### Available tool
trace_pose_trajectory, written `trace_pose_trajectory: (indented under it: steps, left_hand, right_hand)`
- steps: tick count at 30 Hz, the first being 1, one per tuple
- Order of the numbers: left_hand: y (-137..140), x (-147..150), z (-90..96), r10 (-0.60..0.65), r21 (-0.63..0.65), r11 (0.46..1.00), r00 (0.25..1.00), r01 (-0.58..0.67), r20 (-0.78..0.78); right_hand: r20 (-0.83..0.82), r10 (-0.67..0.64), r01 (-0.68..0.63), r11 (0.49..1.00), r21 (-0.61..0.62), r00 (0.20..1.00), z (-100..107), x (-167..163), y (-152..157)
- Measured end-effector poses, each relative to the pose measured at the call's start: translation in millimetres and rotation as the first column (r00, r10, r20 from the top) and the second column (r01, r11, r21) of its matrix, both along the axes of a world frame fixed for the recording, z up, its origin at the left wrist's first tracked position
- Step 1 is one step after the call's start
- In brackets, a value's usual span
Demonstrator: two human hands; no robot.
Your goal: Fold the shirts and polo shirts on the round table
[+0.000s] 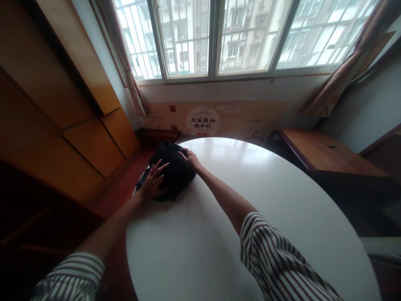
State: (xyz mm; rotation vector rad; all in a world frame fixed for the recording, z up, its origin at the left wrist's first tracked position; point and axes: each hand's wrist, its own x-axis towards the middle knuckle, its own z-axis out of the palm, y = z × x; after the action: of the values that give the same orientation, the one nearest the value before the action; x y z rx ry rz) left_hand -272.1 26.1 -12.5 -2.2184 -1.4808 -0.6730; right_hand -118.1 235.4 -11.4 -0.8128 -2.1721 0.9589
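Observation:
A bunched black cloth item (171,173), perhaps a garment or a soft bag, lies in a heap at the left edge of the white round table (219,251). On its near left side rests my left hand (153,182), fingers spread wide over the fabric. My right hand (190,159) touches the upper right side of the heap, its fingers stretched out and apart. The fabric's folds are too dark to show what kind of item it is.
A brown wooden desk (328,152) stands at the right, beyond the table. Wooden cabinets (94,142) line the left wall. Under the barred windows (216,37) hangs a beige banner (250,115) with Chinese characters. Curtains (341,85) flank the windows.

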Motion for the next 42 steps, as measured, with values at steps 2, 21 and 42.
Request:
trace_pose_trajectory:
  steps: [2,21,42]
  left_hand:
    - [13.1,-13.5,-1.2,0.027,-0.009,1.000,1.000,-0.027,0.014]
    - [-18.3,52.2,16.4,0.008,0.217,0.973,0.949,-0.080,0.315]
    - [43.7,184.0,-20.1,-0.300,-0.544,0.793,0.953,0.275,0.045]
  right_hand:
    - [-0.011,0.023,-0.023,1.000,-0.015,1.000,-1.0,-6.1,8.9]
    - [0.220,0.287,-0.345,0.888,0.305,0.932,-1.8,231.8,-93.3]
    - [0.519,-0.065,-0.152,0.918,0.365,0.852,-25.4,334.0,-119.9]
